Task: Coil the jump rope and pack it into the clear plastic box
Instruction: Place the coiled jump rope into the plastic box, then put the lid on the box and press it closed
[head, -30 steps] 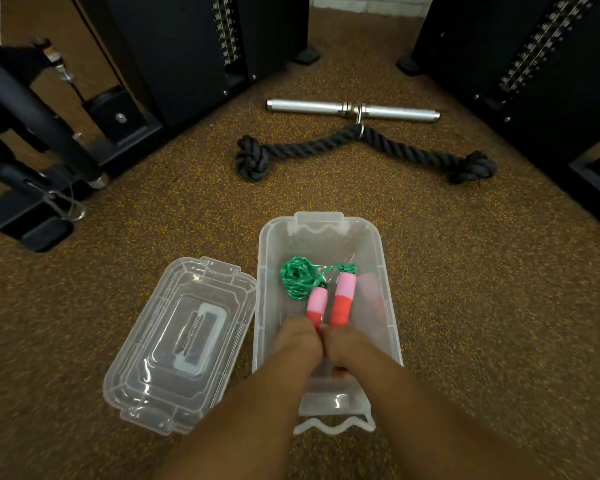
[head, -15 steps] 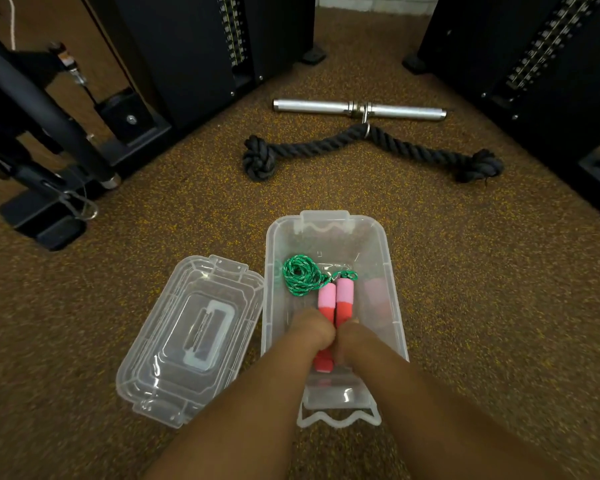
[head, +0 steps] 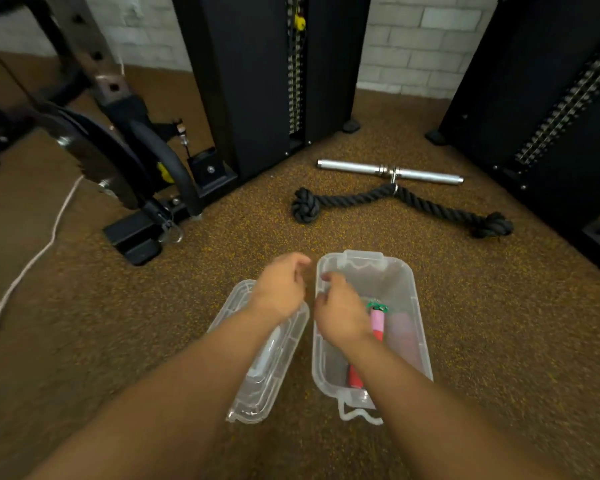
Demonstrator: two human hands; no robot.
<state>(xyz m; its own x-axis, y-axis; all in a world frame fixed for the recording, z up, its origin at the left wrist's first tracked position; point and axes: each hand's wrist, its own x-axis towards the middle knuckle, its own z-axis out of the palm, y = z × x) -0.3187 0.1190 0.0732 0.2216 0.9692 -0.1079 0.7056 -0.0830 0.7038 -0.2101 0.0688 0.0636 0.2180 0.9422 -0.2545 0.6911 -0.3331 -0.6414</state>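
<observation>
The clear plastic box (head: 414, 313) stands open on the speckled floor. Inside it lies the jump rope, its pink and red handles (head: 377, 323) showing beside my right wrist, with a bit of green cord (head: 376, 306) at their top; the coil is hidden under my hand. My right hand (head: 340, 313) hovers over the left part of the box, fingers loosely curled and holding nothing. My left hand (head: 283, 289) is raised just left of the box, above the lid, fingers apart and empty.
The clear lid (head: 260, 372) lies upside down left of the box, partly under my left forearm. A black tricep rope (head: 395, 206) and a silver bar (head: 388, 172) lie farther ahead. Black weight machines (head: 257, 81) stand behind and at right; a white cord (head: 32, 261) runs at left.
Both hands have let go of the handles and lifted up and forward. The handles now lie in the box. The camera has tilted up, so the box sits lower in view.
</observation>
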